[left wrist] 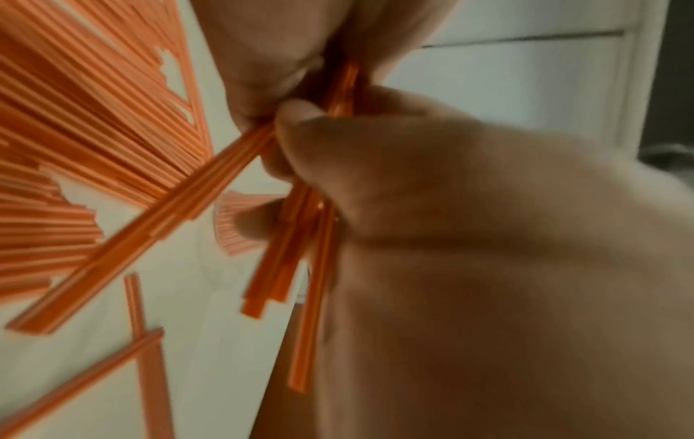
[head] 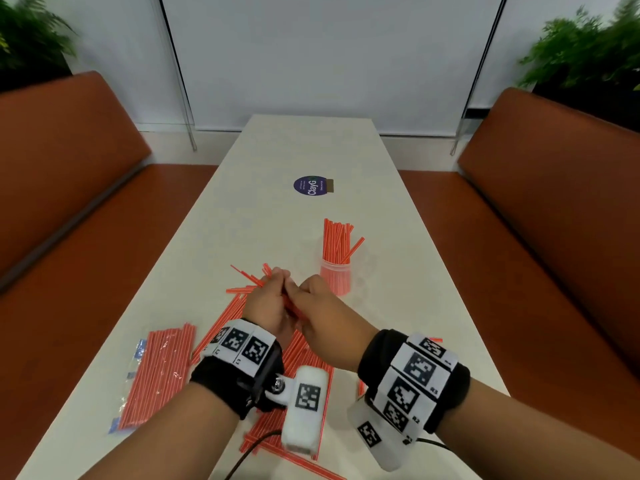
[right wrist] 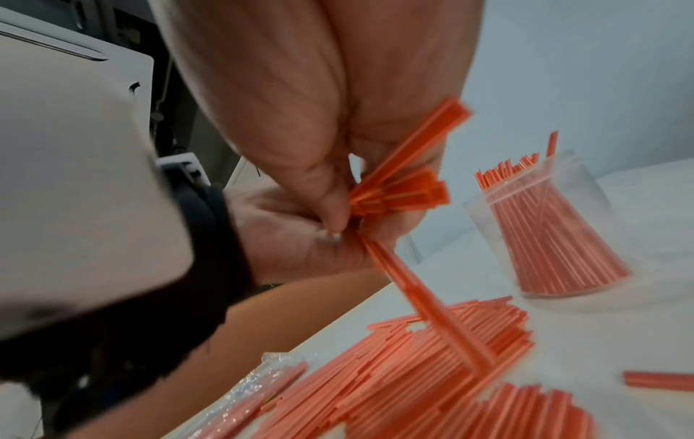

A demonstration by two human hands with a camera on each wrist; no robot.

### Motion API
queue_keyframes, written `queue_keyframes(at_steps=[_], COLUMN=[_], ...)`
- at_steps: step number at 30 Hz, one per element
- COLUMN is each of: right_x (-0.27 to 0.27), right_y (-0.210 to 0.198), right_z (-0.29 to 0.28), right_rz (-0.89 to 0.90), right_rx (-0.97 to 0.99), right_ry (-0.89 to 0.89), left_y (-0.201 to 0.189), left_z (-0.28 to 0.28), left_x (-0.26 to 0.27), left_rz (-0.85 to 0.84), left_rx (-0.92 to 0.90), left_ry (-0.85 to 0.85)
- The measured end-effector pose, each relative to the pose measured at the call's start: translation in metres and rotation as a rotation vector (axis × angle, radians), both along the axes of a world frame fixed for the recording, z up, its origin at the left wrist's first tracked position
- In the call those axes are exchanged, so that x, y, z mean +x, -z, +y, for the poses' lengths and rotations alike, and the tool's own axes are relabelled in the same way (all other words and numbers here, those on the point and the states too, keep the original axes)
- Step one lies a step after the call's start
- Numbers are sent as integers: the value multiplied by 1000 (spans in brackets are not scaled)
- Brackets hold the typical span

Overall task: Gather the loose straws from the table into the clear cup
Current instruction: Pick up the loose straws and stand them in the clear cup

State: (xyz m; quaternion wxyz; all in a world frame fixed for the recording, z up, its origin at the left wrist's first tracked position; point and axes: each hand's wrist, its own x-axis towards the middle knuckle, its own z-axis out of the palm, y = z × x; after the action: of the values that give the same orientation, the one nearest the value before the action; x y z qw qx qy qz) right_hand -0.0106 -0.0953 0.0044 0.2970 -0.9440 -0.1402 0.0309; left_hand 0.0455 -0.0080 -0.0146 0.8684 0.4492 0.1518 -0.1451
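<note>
Both hands meet over the middle of the white table (head: 242, 209) and hold one bunch of red straws (head: 263, 275) between them. My left hand (head: 268, 299) grips the bunch (left wrist: 300, 267), its fingers curled round it. My right hand (head: 311, 299) pinches the same straws (right wrist: 398, 193) from the right. The clear cup (head: 335, 277) stands just right of the hands, with several red straws upright in it. The cup (right wrist: 544, 225) shows in the right wrist view too. Many loose straws (head: 304, 362) lie flat on the table under my wrists.
A clear plastic packet of straws (head: 157, 372) lies at the near left of the table. A round purple sticker (head: 310, 185) sits further up the table. Orange-brown benches (head: 69, 209) run along both sides. A black cable (head: 249, 452) trails near the front edge.
</note>
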Motion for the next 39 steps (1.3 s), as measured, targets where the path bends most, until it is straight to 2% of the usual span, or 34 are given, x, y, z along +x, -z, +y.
queue_keyframes(at_steps=[3, 5, 8, 10, 12, 13, 17, 19, 21, 23, 26, 29, 32, 35, 36, 39], right_x=[-10, -19, -29, -29, -27, -25, -18, -18, -20, -13, 10, 28, 30, 22, 18, 1], right_y=[0, 1, 4, 7, 5, 3, 4, 8, 5, -7, -36, -48, -47, -38, -31, 0], right_z=[-8, -19, -29, -34, -34, -34, -30, -31, -34, -36, -31, -26, -25, -46, -57, -77], right_rz=[-47, 10, 309, 559, 721, 759, 774, 750, 648, 441, 175, 213, 314, 235, 223, 376], right_rx=[110, 185, 473, 825, 1124, 1178, 1182, 1084, 731, 401, 327, 349, 289, 351, 275, -309], right_ry=[100, 193, 335, 391, 363, 319, 204, 206, 184, 187, 166, 91, 37, 197, 276, 403], left_y=[1, -1, -6, -9, -9, -9, -6, -4, -1, 0, 3, 1, 1, 3, 5, 9], left_z=[6, 12, 17, 14, 6, 0, -10, -7, -3, -1, -4, -13, -12, -2, 3, 17], left_x=[7, 13, 19, 18, 13, 9, 3, 4, 4, 1, -7, -15, -15, -13, -10, -1], left_rz=[21, 6, -39, -73, -110, -126, -133, -88, -54, -50, -47, -45, -31, 31, 62, 133], left_rx=[-161, -256, -297, -282, -232, -204, -180, -206, -233, -203, -107, -15, 72, -10, -38, -140], left_ry=[-99, -155, -180, -166, -132, -114, -90, -52, 25, 145, 333, 461, 468, 385, 352, 298])
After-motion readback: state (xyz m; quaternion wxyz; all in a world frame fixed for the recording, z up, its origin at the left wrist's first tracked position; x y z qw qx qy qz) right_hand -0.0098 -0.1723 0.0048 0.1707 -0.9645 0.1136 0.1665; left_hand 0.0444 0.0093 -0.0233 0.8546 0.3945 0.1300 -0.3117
